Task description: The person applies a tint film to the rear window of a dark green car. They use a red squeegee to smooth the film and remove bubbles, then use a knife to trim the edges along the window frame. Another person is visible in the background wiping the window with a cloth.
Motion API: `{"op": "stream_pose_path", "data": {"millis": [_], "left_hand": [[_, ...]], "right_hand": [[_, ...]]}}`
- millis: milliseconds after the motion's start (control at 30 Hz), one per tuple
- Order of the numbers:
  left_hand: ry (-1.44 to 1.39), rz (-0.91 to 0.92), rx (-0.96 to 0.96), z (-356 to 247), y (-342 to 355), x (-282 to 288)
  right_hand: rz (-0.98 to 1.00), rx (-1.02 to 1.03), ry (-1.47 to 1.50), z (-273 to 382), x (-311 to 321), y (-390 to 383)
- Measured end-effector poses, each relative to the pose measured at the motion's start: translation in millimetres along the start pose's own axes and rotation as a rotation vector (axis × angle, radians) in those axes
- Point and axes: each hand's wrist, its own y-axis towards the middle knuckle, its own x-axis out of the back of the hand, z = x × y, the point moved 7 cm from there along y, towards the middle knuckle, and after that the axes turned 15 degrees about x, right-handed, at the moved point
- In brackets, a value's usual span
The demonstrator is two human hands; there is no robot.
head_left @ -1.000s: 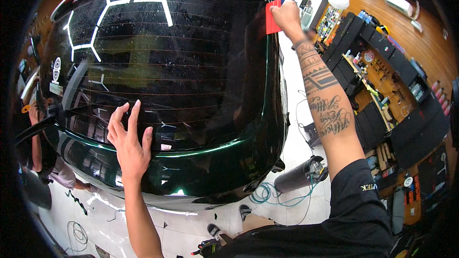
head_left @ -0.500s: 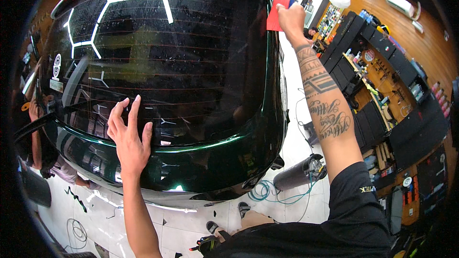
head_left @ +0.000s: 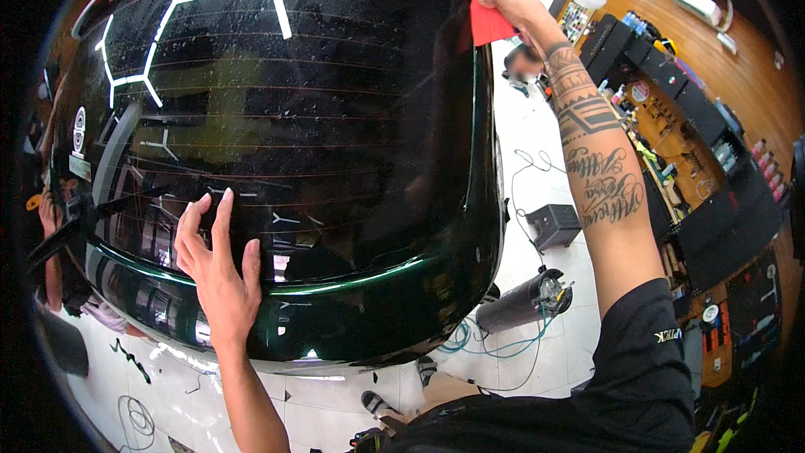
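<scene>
My right hand [head_left: 523, 8] is closed round a flat red squeegee [head_left: 491, 22] with a bit of blue at its top. The squeegee's blade is at the upper right edge of a dark car's rear window [head_left: 360, 109]. Water drops and thin heating lines show on the glass. My left hand [head_left: 222, 273] is spread over the lower part of the window, fingertips at or just above the glass; contact is hard to tell. A black rear wiper [head_left: 63, 235] reaches in from the left, beside the dark green body panel [head_left: 360, 306].
Behind the car's right side, another person [head_left: 523, 63] is low down. On the white floor stand a black box [head_left: 553, 226] and a dark cylinder [head_left: 520, 302], with a teal hose [head_left: 503, 352] beside it. Tool shelves [head_left: 679, 151] line the right wall. Another person's arm [head_left: 52, 264] shows at far left.
The view has shifted, so the car sits slightly further left and lower. My right hand has turned the squeegee slightly at the glass edge. My left hand keeps its spread pose.
</scene>
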Motion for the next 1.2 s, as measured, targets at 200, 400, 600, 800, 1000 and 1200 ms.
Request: {"op": "stream_pose_path", "data": {"millis": [200,400,600,800,1000,1200], "left_hand": [[-0.043,0.009,-0.054,-4.8,5.2,-0.4],[-0.089,0.015,-0.065,0.7,5.3,-1.2],[-0.052,0.004,-0.056,-7.6,-2.6,6.8],[-0.092,-0.005,-0.097,-2.9,1.6,-0.2],[-0.115,-0.078,-0.112,5.9,1.7,7.1],[-0.699,0.016,-0.010,-53.8,-25.9,26.2]], "right_hand": [[0.018,0.102,-0.142,5.6,1.6,1.7],[0.084,0.204,-0.304,49.0,-1.5,-17.2],[-0.120,0.040,-0.212,46.3,4.6,-57.0],[-0.083,0.133,-0.212,35.1,-12.0,-67.0],[-0.211,0.069,0.066,85.3,-32.6,-226.7],[-0.334,-0.038,0.479,103.6,16.5,-245.3]]}}
